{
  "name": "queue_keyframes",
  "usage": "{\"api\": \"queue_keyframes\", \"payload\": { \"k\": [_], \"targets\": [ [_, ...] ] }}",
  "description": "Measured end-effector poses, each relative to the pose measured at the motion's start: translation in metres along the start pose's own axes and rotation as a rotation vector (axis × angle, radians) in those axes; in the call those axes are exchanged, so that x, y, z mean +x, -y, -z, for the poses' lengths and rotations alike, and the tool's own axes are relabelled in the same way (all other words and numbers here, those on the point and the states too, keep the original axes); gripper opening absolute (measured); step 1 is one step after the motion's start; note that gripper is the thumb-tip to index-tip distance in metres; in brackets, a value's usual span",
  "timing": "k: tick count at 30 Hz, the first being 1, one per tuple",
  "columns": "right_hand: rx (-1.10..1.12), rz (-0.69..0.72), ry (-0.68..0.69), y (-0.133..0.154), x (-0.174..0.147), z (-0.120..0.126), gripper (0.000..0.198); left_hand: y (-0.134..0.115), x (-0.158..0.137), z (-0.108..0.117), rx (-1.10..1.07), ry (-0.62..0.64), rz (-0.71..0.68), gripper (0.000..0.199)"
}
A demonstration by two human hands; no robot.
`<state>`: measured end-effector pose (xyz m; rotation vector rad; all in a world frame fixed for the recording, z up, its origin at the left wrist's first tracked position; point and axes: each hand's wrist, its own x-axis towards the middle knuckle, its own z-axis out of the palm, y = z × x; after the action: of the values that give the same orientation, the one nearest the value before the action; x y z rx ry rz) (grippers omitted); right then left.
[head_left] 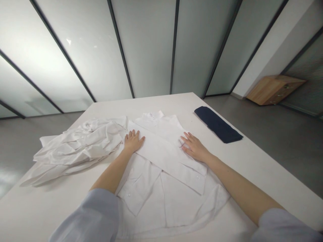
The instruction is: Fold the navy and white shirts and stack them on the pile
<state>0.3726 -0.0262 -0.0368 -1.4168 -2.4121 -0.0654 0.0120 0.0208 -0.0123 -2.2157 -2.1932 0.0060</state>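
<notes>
A white shirt [176,201] lies spread on the table, its collar at the far end and its sleeves folded across the body so that they cross. My left hand [133,142] rests with spread fingers on the shirt's left shoulder edge. On the opposite side, my right hand [194,146] lies with fingers apart on the folded sleeve near the shirt's right edge. Both palms face down, and neither hand grips the cloth. Small buttons show on the two cuffs, which point toward me.
A crumpled heap of white cloth [83,144] lies left of the shirt. Dark blue folded fabric [218,125] sits near the right edge of the white table [254,174]. Beyond stand frosted glass panels [148,47] and a wooden cabinet [272,89] on the floor.
</notes>
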Motion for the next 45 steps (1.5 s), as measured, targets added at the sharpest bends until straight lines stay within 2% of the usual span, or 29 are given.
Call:
{"api": "queue_keyframes", "payload": {
  "k": [2,5,9,13,20,23,27,32,37,40,42,45],
  "targets": [
    [-0.050,-0.054,0.121,0.002,-0.001,-0.003,0.055,0.005,0.002,-0.002,-0.035,0.021,-0.025,0.069],
    [-0.097,-0.095,0.181,0.003,-0.002,-0.003,0.057,0.012,0.005,-0.003,-0.081,0.033,-0.073,0.069],
    [-0.117,-0.105,0.184,0.002,-0.002,-0.002,0.058,0.020,0.005,-0.007,-0.108,0.012,-0.107,0.066],
    [-0.131,-0.112,0.199,0.000,-0.002,-0.002,0.058,0.025,0.002,-0.010,-0.109,-0.037,-0.064,0.065],
    [-0.148,-0.144,0.219,-0.007,-0.005,-0.001,0.059,0.028,-0.008,-0.002,-0.175,-0.275,0.050,0.047],
    [-0.133,-0.163,0.198,-0.009,-0.007,-0.001,0.057,0.029,-0.008,0.001,-0.212,-0.284,0.117,0.044],
    [-0.133,-0.184,0.195,-0.009,-0.008,-0.001,0.056,0.037,-0.003,0.001,-0.320,-0.235,0.183,0.043],
    [-0.110,-0.170,0.177,-0.011,-0.007,-0.001,0.055,0.047,-0.005,0.001,-0.383,-0.210,0.126,0.038],
    [-0.104,-0.169,0.169,-0.011,-0.006,0.002,0.054,0.037,-0.016,0.009,-0.272,-0.377,0.052,0.040],
    [-0.109,-0.180,0.166,-0.006,-0.007,0.004,0.054,0.028,-0.020,0.009,-0.239,-0.324,-0.108,0.042],
    [-0.112,-0.190,0.166,-0.003,-0.006,0.007,0.052,0.022,-0.021,0.005,-0.201,-0.222,-0.188,0.047],
    [-0.123,-0.192,0.189,-0.003,0.001,0.016,0.051,0.016,-0.021,-0.002,-0.152,-0.070,-0.224,0.062]
  ]
}}
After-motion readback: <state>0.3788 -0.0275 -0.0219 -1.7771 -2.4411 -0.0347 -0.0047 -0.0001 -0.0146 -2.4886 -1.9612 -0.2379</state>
